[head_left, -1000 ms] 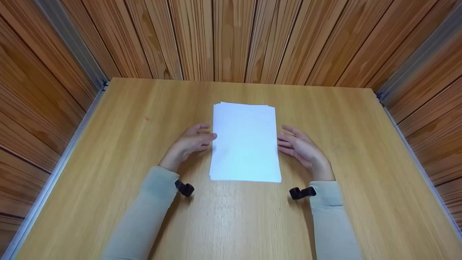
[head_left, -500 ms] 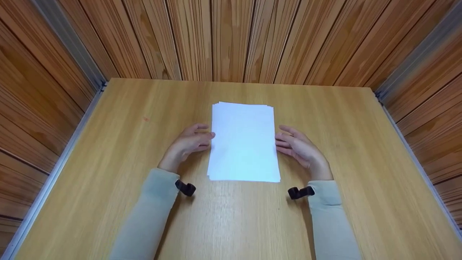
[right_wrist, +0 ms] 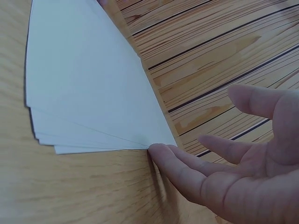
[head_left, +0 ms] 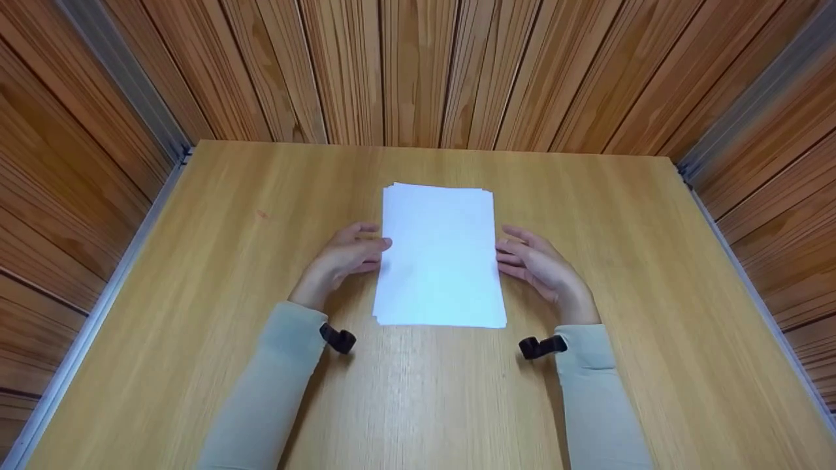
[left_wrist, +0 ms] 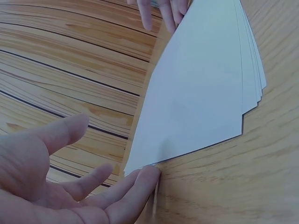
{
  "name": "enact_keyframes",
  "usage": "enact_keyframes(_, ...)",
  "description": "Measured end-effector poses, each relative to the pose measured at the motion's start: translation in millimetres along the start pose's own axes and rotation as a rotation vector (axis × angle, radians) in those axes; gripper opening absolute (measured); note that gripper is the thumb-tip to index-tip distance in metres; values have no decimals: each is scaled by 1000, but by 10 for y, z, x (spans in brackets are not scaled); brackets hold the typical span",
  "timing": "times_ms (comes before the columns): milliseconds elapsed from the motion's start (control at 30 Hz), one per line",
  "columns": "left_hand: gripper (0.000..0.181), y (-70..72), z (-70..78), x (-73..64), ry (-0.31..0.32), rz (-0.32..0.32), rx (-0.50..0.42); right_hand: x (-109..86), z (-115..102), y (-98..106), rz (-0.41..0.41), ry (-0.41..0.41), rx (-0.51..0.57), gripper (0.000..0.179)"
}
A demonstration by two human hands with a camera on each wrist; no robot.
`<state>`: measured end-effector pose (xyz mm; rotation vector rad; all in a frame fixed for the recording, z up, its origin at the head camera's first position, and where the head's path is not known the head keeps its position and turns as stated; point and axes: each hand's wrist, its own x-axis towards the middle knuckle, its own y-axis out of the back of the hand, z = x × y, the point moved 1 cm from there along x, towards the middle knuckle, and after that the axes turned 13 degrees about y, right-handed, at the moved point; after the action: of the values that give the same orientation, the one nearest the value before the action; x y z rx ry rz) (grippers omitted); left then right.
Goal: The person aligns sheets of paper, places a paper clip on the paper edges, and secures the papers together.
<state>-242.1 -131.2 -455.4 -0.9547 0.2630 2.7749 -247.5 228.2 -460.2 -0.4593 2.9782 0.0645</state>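
A stack of white paper sheets (head_left: 439,261) lies on the wooden table, its corners slightly fanned out of line. On its left side is my left hand (head_left: 343,258), fingers relaxed and tips right at the long edge, the thumb over that edge in the head view. My right hand (head_left: 539,264) mirrors it on the right side, fingertips at the opposite edge. In the left wrist view, fingertips (left_wrist: 148,173) meet the sheets' edge while the thumb stands apart in the air. The right wrist view likewise has a fingertip (right_wrist: 158,150) against the uneven sheet edges.
The wooden table (head_left: 444,405) reaches back to a plank wall (head_left: 418,72). Side walls of the same planks, with grey metal strips (head_left: 117,261) along the table's edges, stand left and right. A small black camera (head_left: 339,339) is worn on each wrist.
The head view has shifted very slightly. Both hands stay at the paper's sides, and the stack lies almost exactly as before.
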Motion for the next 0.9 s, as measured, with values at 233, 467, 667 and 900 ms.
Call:
enact_keyframes(233,65,-53,3,4,14,29,35,-7,4,-26,5,-4,-1,71)
enact_keyframes(467,66,-66,11,4,12,43,49,-3,-11,-24,-2,-10,1,71)
enact_keyframes(667,70,-60,-4,7,0,51,54,2,-19,-34,-9,-10,6,74)
enact_keyframes(900,65,-92,8,38,-11,54,61,17,-3,-44,-12,-8,3,73)
